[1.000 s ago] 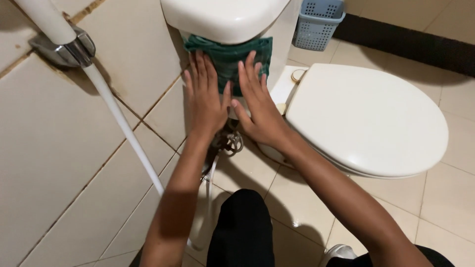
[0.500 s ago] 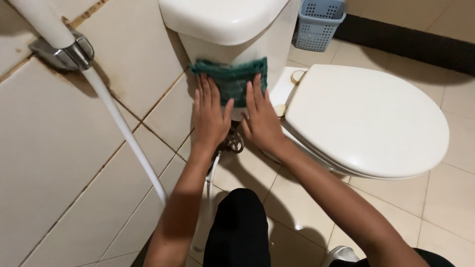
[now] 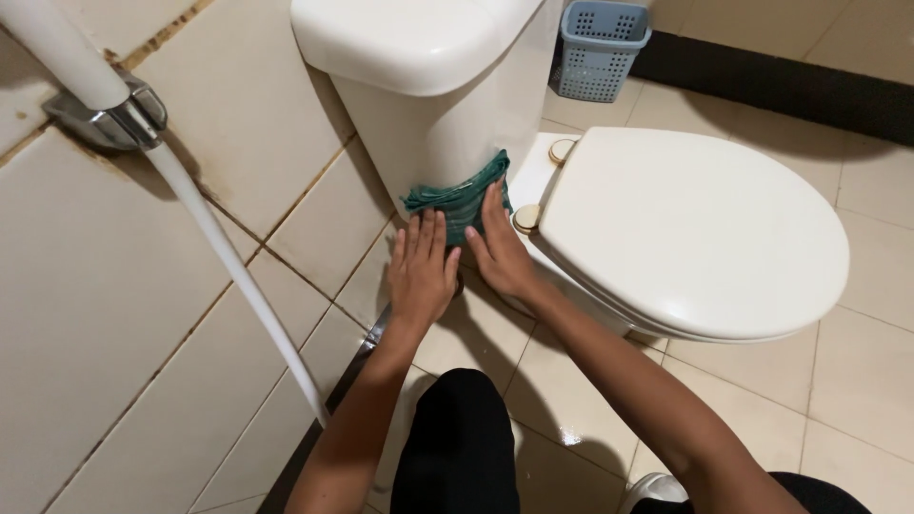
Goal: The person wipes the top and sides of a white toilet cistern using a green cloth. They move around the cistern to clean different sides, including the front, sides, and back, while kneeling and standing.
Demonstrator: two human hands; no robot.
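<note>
Green cloth pressed flat against lower front of white toilet tank, bunched at its top edge, sitting just left of the seat hinge. Left hand open, fingers straight and together, fingertips on the cloth's lower left edge, palm facing the tank wall; nothing gripped. Right hand also open and flat, fingers stretched up over the cloth's right part, pressing it to the porcelain, no pinch or grasp visible. Both hands side by side, nearly touching at the thumbs. Closed toilet lid to the right, two round beige hinge caps just beside the right hand. White hose runs diagonally down from a chrome wall holder on the tiled wall at left, well apart from the hands. Blue perforated basket on the floor behind the tank. Beige tiled floor, a small wet spot near the person's knee. Person's dark-clad knee at bottom centre, both forearms reaching forward
</note>
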